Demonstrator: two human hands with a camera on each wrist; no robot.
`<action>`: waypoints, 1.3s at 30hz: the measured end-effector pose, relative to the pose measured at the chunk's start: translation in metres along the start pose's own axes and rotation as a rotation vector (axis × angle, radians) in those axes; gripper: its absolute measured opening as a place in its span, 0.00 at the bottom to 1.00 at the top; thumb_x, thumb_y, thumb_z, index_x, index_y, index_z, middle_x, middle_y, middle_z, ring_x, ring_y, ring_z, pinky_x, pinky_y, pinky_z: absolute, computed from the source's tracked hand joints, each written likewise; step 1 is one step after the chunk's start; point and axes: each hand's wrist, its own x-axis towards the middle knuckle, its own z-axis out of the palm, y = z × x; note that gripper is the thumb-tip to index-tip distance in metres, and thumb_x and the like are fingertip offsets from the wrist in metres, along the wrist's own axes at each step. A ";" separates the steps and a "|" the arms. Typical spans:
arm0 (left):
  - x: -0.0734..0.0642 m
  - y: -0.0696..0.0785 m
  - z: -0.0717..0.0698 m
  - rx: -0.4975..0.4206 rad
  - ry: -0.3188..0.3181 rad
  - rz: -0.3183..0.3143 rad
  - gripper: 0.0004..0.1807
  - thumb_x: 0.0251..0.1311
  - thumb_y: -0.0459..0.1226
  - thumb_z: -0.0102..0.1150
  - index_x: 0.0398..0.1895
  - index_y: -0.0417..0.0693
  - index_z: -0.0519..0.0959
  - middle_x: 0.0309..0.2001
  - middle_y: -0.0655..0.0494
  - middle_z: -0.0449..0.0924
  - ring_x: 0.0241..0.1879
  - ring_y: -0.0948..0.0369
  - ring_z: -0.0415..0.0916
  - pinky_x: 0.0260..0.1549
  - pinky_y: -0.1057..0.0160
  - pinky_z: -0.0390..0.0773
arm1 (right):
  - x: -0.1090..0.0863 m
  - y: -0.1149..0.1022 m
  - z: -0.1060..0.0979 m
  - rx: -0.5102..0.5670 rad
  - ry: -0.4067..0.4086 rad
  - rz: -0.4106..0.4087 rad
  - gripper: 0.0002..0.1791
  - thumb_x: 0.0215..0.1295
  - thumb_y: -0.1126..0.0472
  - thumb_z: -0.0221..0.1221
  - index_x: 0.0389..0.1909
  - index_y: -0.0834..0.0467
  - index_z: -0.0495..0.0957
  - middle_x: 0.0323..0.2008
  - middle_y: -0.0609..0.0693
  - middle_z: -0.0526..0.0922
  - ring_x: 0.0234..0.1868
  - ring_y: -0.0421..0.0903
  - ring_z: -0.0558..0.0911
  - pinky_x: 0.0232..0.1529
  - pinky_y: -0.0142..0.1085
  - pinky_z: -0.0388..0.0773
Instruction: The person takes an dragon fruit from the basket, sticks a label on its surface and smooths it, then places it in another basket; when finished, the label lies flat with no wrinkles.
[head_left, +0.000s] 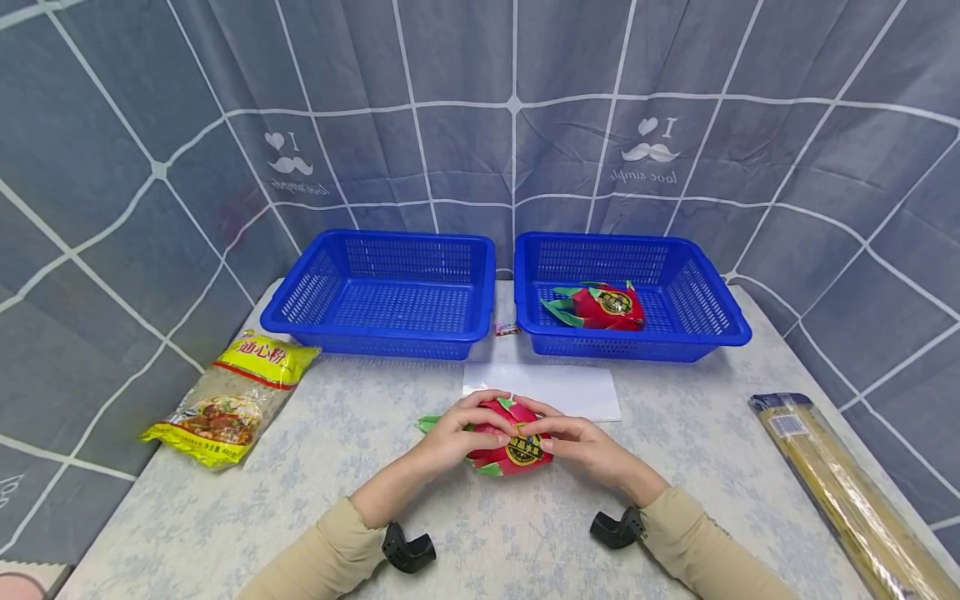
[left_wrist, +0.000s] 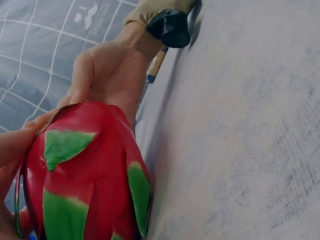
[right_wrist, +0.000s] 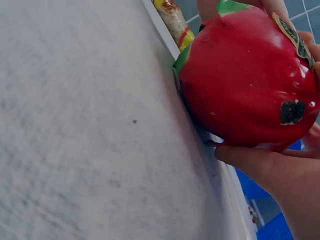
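A red dragon fruit [head_left: 489, 457] with green scales lies between both hands over the near middle of the table. My left hand [head_left: 457, 437] holds it from the left, and my right hand [head_left: 588, 448] grips it from the right. Fingertips of both hands touch around a black-and-gold label [head_left: 525, 451] on its side. In the left wrist view, green scales stand out on the red skin of the dragon fruit [left_wrist: 110, 165]. Seen from the right wrist, the dragon fruit [right_wrist: 240, 82] has a small dark patch on its end, with the right thumb along its underside.
Two blue baskets stand at the back; the left basket [head_left: 378, 343] holds nothing visible, the right basket [head_left: 622, 346] holds another dragon fruit [head_left: 600, 308]. A white sheet [head_left: 581, 392] lies before them, with a small packet [head_left: 507, 329] between. Pasta bag [head_left: 232, 396] left, long noodle pack [head_left: 847, 492] right.
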 end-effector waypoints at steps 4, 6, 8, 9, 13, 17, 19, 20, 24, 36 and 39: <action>0.000 0.001 -0.002 -0.046 -0.004 -0.010 0.10 0.57 0.29 0.57 0.39 0.30 0.81 0.63 0.45 0.65 0.66 0.49 0.53 0.58 0.51 0.60 | 0.000 0.000 0.002 0.046 0.017 -0.004 0.18 0.69 0.70 0.45 0.56 0.63 0.75 0.71 0.61 0.48 0.70 0.42 0.53 0.63 0.37 0.58; 0.000 0.000 -0.002 -0.055 -0.001 -0.001 0.10 0.58 0.29 0.57 0.39 0.29 0.81 0.62 0.44 0.65 0.65 0.49 0.54 0.58 0.53 0.62 | 0.001 0.002 0.005 0.030 0.053 -0.025 0.15 0.67 0.70 0.49 0.53 0.63 0.76 0.71 0.63 0.50 0.68 0.41 0.57 0.61 0.36 0.63; 0.000 0.000 -0.002 -0.049 -0.003 0.004 0.10 0.58 0.29 0.57 0.39 0.30 0.81 0.62 0.44 0.65 0.64 0.49 0.55 0.56 0.55 0.64 | 0.002 0.002 0.011 -0.026 0.102 -0.054 0.12 0.64 0.71 0.55 0.47 0.64 0.77 0.69 0.65 0.53 0.66 0.41 0.61 0.56 0.36 0.70; 0.000 0.000 -0.002 -0.048 -0.003 0.004 0.10 0.58 0.30 0.57 0.39 0.30 0.81 0.62 0.45 0.65 0.64 0.48 0.56 0.55 0.56 0.65 | 0.003 0.002 0.014 -0.068 0.134 -0.062 0.11 0.62 0.70 0.59 0.45 0.63 0.76 0.68 0.64 0.55 0.65 0.41 0.64 0.53 0.35 0.73; 0.000 -0.001 -0.001 -0.054 -0.010 0.011 0.10 0.60 0.30 0.55 0.40 0.30 0.81 0.62 0.44 0.65 0.63 0.48 0.57 0.55 0.57 0.67 | 0.005 -0.003 0.025 -0.231 0.238 -0.070 0.13 0.53 0.72 0.66 0.38 0.58 0.75 0.65 0.62 0.62 0.59 0.46 0.70 0.46 0.36 0.77; -0.001 0.000 0.001 -0.003 -0.001 0.018 0.09 0.57 0.31 0.60 0.38 0.35 0.82 0.62 0.47 0.66 0.63 0.49 0.59 0.55 0.55 0.67 | 0.007 -0.012 0.032 -0.301 0.273 -0.053 0.16 0.49 0.75 0.65 0.35 0.57 0.73 0.63 0.63 0.63 0.58 0.55 0.69 0.46 0.37 0.76; -0.001 0.000 0.002 0.041 0.014 0.019 0.09 0.53 0.33 0.65 0.37 0.39 0.84 0.62 0.50 0.67 0.62 0.50 0.60 0.54 0.56 0.68 | 0.007 -0.014 0.033 -0.309 0.265 -0.052 0.17 0.48 0.77 0.64 0.35 0.58 0.72 0.63 0.64 0.62 0.59 0.58 0.67 0.47 0.37 0.76; -0.001 0.000 0.003 0.057 0.024 0.016 0.10 0.50 0.33 0.68 0.36 0.41 0.84 0.61 0.51 0.67 0.61 0.50 0.61 0.53 0.57 0.69 | 0.007 -0.015 0.032 -0.309 0.260 -0.053 0.17 0.47 0.77 0.63 0.35 0.58 0.72 0.64 0.64 0.62 0.59 0.59 0.67 0.47 0.37 0.75; -0.001 -0.002 0.005 0.072 0.053 0.025 0.12 0.44 0.33 0.73 0.35 0.42 0.84 0.60 0.51 0.68 0.60 0.49 0.62 0.50 0.59 0.73 | 0.006 -0.010 0.029 -0.307 0.237 -0.054 0.15 0.53 0.76 0.62 0.37 0.57 0.72 0.65 0.62 0.61 0.60 0.55 0.68 0.48 0.37 0.75; 0.000 -0.003 0.000 -0.037 0.016 -0.004 0.12 0.52 0.31 0.63 0.41 0.36 0.82 0.61 0.50 0.67 0.62 0.51 0.58 0.56 0.51 0.64 | 0.006 -0.004 0.022 -0.204 0.193 -0.011 0.07 0.67 0.68 0.53 0.44 0.59 0.74 0.68 0.58 0.58 0.66 0.61 0.58 0.54 0.35 0.70; 0.000 -0.003 0.000 -0.024 0.035 0.003 0.13 0.51 0.31 0.65 0.41 0.37 0.82 0.61 0.49 0.68 0.62 0.52 0.59 0.56 0.52 0.63 | 0.006 -0.004 0.022 -0.189 0.188 -0.009 0.10 0.66 0.69 0.54 0.47 0.61 0.73 0.68 0.59 0.57 0.66 0.62 0.57 0.55 0.35 0.70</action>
